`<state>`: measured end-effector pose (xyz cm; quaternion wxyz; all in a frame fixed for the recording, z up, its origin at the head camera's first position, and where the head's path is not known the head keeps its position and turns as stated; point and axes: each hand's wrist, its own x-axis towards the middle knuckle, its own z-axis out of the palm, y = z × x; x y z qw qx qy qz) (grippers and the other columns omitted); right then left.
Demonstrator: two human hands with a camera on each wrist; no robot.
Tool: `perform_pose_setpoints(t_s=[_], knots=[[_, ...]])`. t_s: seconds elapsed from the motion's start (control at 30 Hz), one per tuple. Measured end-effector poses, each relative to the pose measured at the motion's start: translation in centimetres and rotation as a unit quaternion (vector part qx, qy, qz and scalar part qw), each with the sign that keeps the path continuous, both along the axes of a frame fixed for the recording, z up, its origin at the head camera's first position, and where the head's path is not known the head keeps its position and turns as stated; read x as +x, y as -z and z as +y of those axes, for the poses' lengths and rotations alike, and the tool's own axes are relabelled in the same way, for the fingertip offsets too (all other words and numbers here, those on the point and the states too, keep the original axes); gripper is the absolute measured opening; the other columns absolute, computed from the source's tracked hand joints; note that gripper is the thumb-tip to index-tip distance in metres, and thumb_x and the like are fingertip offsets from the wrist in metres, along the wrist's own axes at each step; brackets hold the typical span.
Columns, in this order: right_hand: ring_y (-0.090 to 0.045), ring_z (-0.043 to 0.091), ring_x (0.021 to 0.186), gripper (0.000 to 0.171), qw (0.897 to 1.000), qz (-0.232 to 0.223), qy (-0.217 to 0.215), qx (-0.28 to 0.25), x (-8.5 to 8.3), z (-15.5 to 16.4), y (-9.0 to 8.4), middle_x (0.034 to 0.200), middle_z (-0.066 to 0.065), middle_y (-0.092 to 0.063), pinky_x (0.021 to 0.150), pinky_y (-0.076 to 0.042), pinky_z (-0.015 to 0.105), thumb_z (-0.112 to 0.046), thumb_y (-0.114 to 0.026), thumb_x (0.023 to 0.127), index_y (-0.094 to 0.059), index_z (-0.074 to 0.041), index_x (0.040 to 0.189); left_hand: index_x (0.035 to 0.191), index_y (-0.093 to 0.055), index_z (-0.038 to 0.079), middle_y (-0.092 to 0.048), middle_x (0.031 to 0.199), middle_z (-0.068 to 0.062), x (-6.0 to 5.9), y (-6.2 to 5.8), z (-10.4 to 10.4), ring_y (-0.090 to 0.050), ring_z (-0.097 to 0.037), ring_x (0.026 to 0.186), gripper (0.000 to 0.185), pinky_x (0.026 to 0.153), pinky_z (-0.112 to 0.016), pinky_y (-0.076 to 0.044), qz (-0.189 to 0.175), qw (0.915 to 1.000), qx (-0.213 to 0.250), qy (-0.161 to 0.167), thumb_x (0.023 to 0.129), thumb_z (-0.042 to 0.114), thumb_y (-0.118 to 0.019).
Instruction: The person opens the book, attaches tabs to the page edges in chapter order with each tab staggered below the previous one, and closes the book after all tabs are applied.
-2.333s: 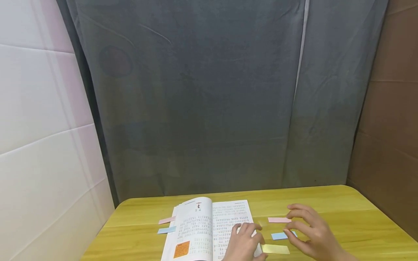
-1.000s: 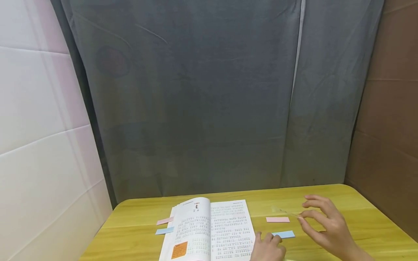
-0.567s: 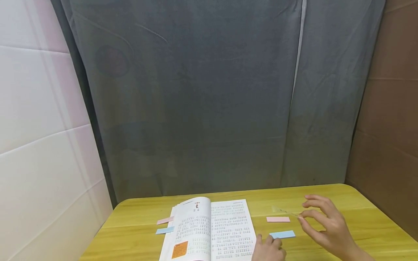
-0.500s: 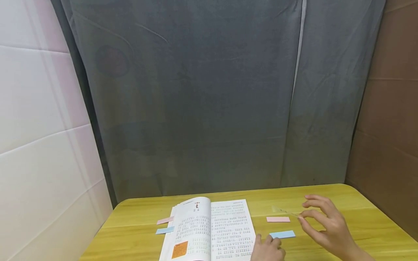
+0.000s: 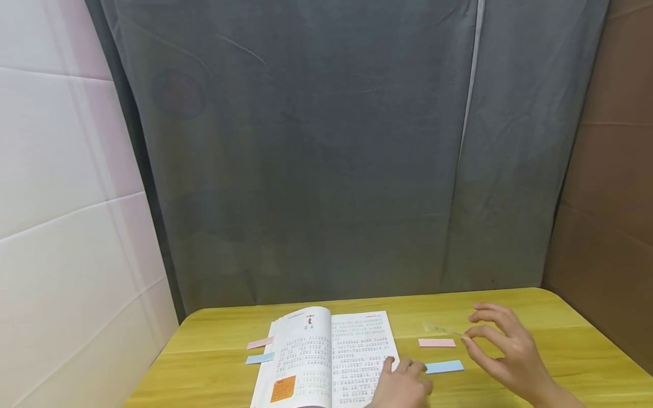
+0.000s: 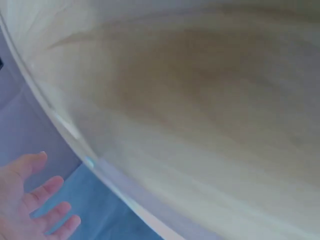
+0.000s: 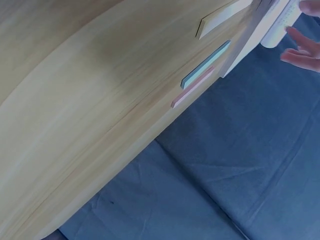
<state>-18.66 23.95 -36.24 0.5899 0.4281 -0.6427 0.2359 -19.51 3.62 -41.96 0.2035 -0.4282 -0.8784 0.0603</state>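
Two hands over wooden table (image 5: 586, 351), right hand (image 5: 502, 348) pinching thin clear strip (image 5: 442, 330) above pink sticky pad (image 5: 436, 343), left hand (image 5: 403, 385) loosely curled on open book (image 5: 326, 354) corner, blue sticky pad (image 5: 445, 366) between hands.

Nothing here can be read. The open book (image 5: 329, 357), low in the middle of the frame on the worktop (image 5: 561, 351), carries dense rows of printed characters, far too small to make out. The orange patch (image 5: 283, 389) on its left page has tiny marks, equally unreadable.
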Motion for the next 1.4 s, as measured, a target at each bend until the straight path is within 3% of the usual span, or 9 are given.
perform_pose_setpoints(t_s=[0.2, 0.37, 0.43, 0.57, 0.7, 0.87, 1.03, 1.2, 1.4], knots=[[-0.048, 0.030, 0.092, 0.021, 0.998, -0.057, -0.002, 0.010, -0.3, -0.8, 0.7, 0.084, 0.009, -0.056, 0.090, -0.032, 0.026, -0.025, -0.059, 0.083, -0.060, -0.010, 0.068, 0.087, -0.064, 0.029, -0.051, 0.108, 0.010, -0.5, -1.2, -3.2, -0.046, -0.010, 0.098, 0.023, 0.077, -0.040, -0.040, -0.034, 0.9987, 0.037, 0.000, 0.072, 0.046, -0.064], [-0.046, 0.027, 0.093, 0.015, 0.990, -0.140, 0.012, 0.010, -0.9, -1.3, 2.4, 0.089, 0.001, -0.054, 0.089, -0.030, 0.022, -0.027, -0.059, 0.083, -0.059, -0.018, 0.071, 0.082, -0.064, 0.025, -0.051, 0.106, 0.006, -0.8, -1.4, -5.8, -0.047, -0.013, 0.096, 0.020, 0.076, -0.041, -0.039, -0.022, 0.9957, 0.090, -0.003, 0.070, 0.041, -0.067], [-0.045, 0.023, 0.095, 0.010, 0.980, -0.195, 0.031, 0.010, -1.0, -1.4, 3.2, 0.091, -0.004, -0.052, 0.087, -0.030, 0.019, -0.020, -0.065, 0.079, -0.057, -0.023, 0.073, 0.082, -0.063, 0.025, -0.051, 0.106, 0.005, -0.9, -1.5, -6.7, -0.048, -0.014, 0.095, 0.020, 0.075, -0.042, -0.039, -0.008, 0.9944, 0.105, -0.003, 0.070, 0.040, -0.068], [-0.044, 0.014, 0.094, 0.034, 0.959, -0.275, 0.070, 0.010, -1.0, -1.9, 4.4, 0.092, -0.011, -0.050, 0.080, -0.033, 0.017, -0.003, -0.073, 0.066, -0.054, -0.030, 0.073, 0.080, -0.062, 0.025, -0.052, 0.105, 0.005, -1.1, -1.4, -7.9, -0.048, -0.014, 0.094, 0.019, 0.074, -0.041, -0.039, 0.016, 0.9919, 0.126, -0.001, 0.068, 0.038, -0.068], [-0.045, 0.008, 0.087, 0.035, 0.943, -0.318, 0.096, -0.003, -1.2, -2.4, 5.2, 0.089, -0.014, -0.050, 0.071, -0.040, 0.025, -0.005, -0.075, 0.066, -0.053, -0.032, 0.070, 0.079, -0.061, 0.024, -0.053, 0.104, 0.004, -1.3, -1.1, -8.5, -0.048, -0.014, 0.093, 0.019, 0.073, -0.039, -0.040, 0.035, 0.9881, 0.150, 0.001, 0.067, 0.036, -0.068], [-0.047, 0.007, 0.085, 0.027, 0.900, -0.421, 0.108, -0.013, -1.4, -2.7, 6.1, 0.085, -0.016, -0.051, 0.071, -0.042, 0.039, -0.015, -0.072, 0.071, -0.053, -0.033, 0.066, 0.078, -0.061, 0.023, -0.053, 0.104, 0.004, -1.4, -0.9, -8.8, -0.049, -0.014, 0.093, 0.016, 0.073, -0.039, -0.040, 0.041, 0.9842, 0.172, 0.007, 0.067, 0.034, -0.068], [-0.049, 0.012, 0.086, 0.017, 0.855, -0.512, 0.079, -0.007, -1.5, -2.8, 6.5, 0.083, -0.011, -0.053, 0.074, -0.041, 0.046, -0.023, -0.067, 0.077, -0.055, -0.028, 0.065, 0.078, -0.062, 0.023, -0.053, 0.103, 0.003, -1.4, -0.6, -8.8, -0.049, -0.014, 0.093, 0.016, 0.072, -0.038, -0.040, 0.045, 0.9831, 0.177, 0.018, 0.067, 0.033, -0.068], [-0.049, 0.013, 0.086, 0.016, 0.841, -0.537, 0.071, 0.003, -1.5, -2.7, 6.7, 0.083, -0.009, -0.053, 0.074, -0.041, 0.047, -0.027, -0.065, 0.078, -0.056, -0.026, 0.066, 0.080, -0.064, 0.023, -0.053, 0.103, 0.003, -1.4, -0.5, -8.6, -0.049, -0.013, 0.092, 0.018, 0.072, -0.037, -0.040, 0.046, 0.9857, 0.161, 0.018, 0.067, 0.035, -0.068], [-0.048, 0.011, 0.083, 0.017, 0.834, -0.546, 0.082, 0.007, -1.6, -2.6, 6.9, 0.082, -0.012, -0.051, 0.072, -0.040, 0.044, -0.026, -0.065, 0.078, -0.055, -0.026, 0.065, 0.085, -0.066, 0.024, -0.052, 0.104, 0.004, -1.3, -0.5, -8.0, -0.048, -0.013, 0.092, 0.023, 0.071, -0.037, -0.039, 0.005, 0.9928, 0.119, 0.006, 0.070, 0.041, -0.066]])
